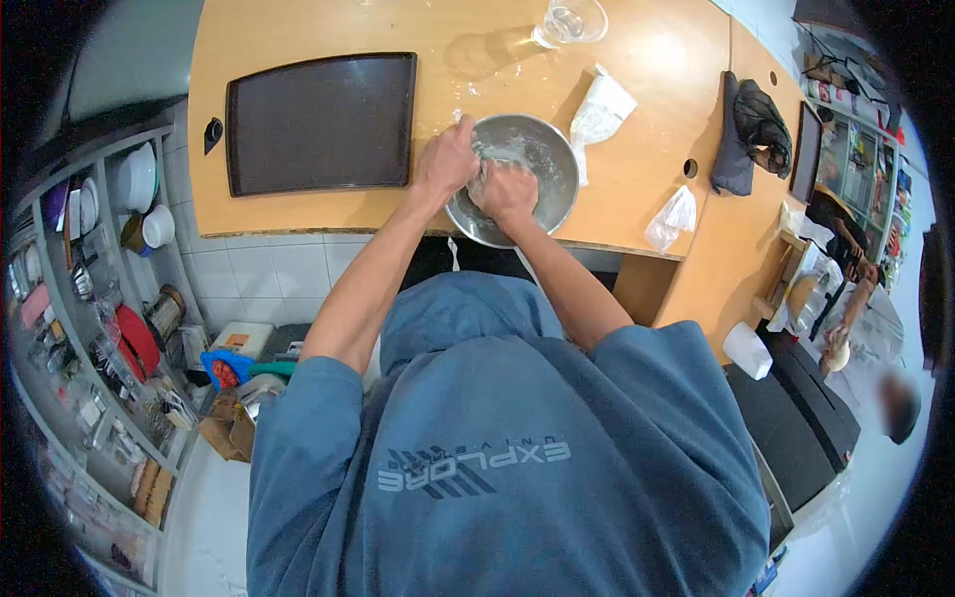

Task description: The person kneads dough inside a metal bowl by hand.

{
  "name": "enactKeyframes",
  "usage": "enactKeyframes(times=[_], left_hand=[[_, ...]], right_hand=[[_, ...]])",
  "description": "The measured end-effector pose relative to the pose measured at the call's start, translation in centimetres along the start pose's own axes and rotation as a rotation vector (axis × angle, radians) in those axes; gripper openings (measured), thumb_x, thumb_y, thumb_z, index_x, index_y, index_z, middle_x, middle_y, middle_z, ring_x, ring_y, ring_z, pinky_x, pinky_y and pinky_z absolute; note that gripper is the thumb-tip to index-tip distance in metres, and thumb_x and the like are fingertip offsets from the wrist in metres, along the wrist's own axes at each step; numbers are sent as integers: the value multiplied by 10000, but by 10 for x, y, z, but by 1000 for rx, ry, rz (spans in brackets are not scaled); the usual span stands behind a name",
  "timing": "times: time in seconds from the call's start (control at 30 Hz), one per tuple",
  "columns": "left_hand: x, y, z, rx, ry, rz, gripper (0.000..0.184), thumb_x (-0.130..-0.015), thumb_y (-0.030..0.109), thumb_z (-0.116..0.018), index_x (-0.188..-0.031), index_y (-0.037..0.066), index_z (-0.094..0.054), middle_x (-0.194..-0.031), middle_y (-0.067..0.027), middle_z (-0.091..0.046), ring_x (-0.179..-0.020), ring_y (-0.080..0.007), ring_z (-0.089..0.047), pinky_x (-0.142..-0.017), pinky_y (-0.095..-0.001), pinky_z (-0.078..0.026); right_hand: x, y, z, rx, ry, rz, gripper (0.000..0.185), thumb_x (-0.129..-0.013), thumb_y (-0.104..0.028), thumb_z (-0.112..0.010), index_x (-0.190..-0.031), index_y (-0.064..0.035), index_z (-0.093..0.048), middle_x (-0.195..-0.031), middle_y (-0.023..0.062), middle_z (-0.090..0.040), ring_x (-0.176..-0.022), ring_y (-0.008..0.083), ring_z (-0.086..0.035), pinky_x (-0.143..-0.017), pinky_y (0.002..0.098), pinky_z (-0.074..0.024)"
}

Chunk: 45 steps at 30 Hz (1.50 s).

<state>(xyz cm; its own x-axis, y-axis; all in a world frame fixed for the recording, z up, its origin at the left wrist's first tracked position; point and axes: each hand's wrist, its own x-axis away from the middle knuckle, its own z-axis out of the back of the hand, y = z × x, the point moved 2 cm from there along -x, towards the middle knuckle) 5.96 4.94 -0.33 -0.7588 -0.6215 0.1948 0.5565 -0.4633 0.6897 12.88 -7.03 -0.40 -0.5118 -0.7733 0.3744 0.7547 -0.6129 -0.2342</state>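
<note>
A round metal mixing bowl (559,191) sits at the front edge of the wooden table, its inside smeared with white, floury residue. My left hand (451,159) is closed on the bowl's left rim. Down inside the bowl, my right hand (505,191) is curled into a fist and pressed into a pale lump that looks like dough (480,183). Most of that lump is hidden under the fingers. A white bag (603,107), twisted at one end, lies just right of the bowl.
A dark baking tray (320,124) lies to the left. A clear plastic cup (574,20) stands at the far edge. Rightward are a small plastic bag (673,219) and dark cloth (746,134). Shelves (90,328) line the left. Another person (875,338) is at the far right.
</note>
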Motion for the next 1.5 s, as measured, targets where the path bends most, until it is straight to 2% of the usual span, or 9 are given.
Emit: enactKeyframes(times=[0.13, 0.33, 0.57, 0.8, 0.9, 1.03, 1.13, 1.33, 1.5], left_hand=[[2, 1, 4, -8, -29, -22, 159, -944, 99, -564, -1042, 4, -482, -915, -308, -663, -867, -524, -646, -724, -602, -507], [6, -4, 8, 31, 6, -12, 159, -947, 102, -564, -1021, -14, -483, -904, -327, -652, -869, -525, -644, -728, -600, -508], [9, 4, 13, 15, -4, 77, 145, -963, 95, -538, -1027, -24, -485, -901, -327, -661, -872, -521, -648, -739, -599, -506], [8, 8, 17, -23, -2, 48, 174, -968, 110, -549, -1064, -16, -478, -928, -319, -671, -887, -514, -658, -746, -586, -518], [6, 6, 16, -21, 3, 38, 196, -964, 116, -559, -1084, -18, -482, -925, -315, -673, -881, -509, -662, -742, -584, -519], [7, 4, 9, -104, -27, 33, 214, -957, 111, -565, -1105, -24, -488, -919, -311, -677, -871, -498, -671, -740, -570, -531], [8, 5, 10, -90, -13, 45, 213, -947, 102, -567, -1099, -27, -491, -910, -303, -681, -862, -490, -677, -745, -563, -540], [9, 6, 9, -66, 16, 22, 225, -933, 95, -567, -1109, -20, -486, -929, -309, -682, -869, -488, -677, -731, -578, -536], [8, 8, 9, -74, -16, 63, 231, -928, 88, -571, -1115, -14, -481, -950, -307, -683, -894, -491, -673, -741, -582, -535]], right_hand=[[-10, 7, -13, 19, 271, 104, 277, -813, -410, -659, -808, -137, -707, -748, 135, -712, -686, 325, -699, -664, 470, -543], [-38, 8, -19, 45, 410, 26, 286, -842, -408, -620, -802, -140, -711, -748, 133, -712, -677, 330, -694, -644, 472, -533], [-41, -1, 6, -73, 157, -213, 353, -884, -425, -577, -923, -121, -753, -875, 184, -734, -820, 362, -719, -725, 508, -551], [-38, 38, 33, -613, -139, 63, 378, -940, -352, -616, -1074, -17, -725, -1009, 234, -725, -945, 405, -692, -870, 438, -521], [-33, 53, 46, -586, 42, 109, 331, -905, -290, -657, -1104, -34, -724, -1087, 246, -705, -1031, 414, -673, -899, 469, -526], [-26, 54, 53, -453, -156, 46, 364, -876, -273, -683, -1157, -42, -702, -1139, 247, -694, -1102, 392, -655, -914, 478, -517], [-29, 52, 50, -341, -56, 251, 415, -834, -272, -722, -1179, -43, -697, -1219, 250, -662, -1204, 404, -600, -944, 495, -510], [-27, 55, 13, -156, -281, 88, 606, -726, -383, -801, -1207, -39, -672, -1222, 279, -624, -1153, 461, -586, -989, 531, -488], [-13, 41, 17, -40, -260, 177, 719, -731, -415, -801, -1305, -27, -614, -1211, 347, -617, -1201, 487, -571, -976, 533, -504]])
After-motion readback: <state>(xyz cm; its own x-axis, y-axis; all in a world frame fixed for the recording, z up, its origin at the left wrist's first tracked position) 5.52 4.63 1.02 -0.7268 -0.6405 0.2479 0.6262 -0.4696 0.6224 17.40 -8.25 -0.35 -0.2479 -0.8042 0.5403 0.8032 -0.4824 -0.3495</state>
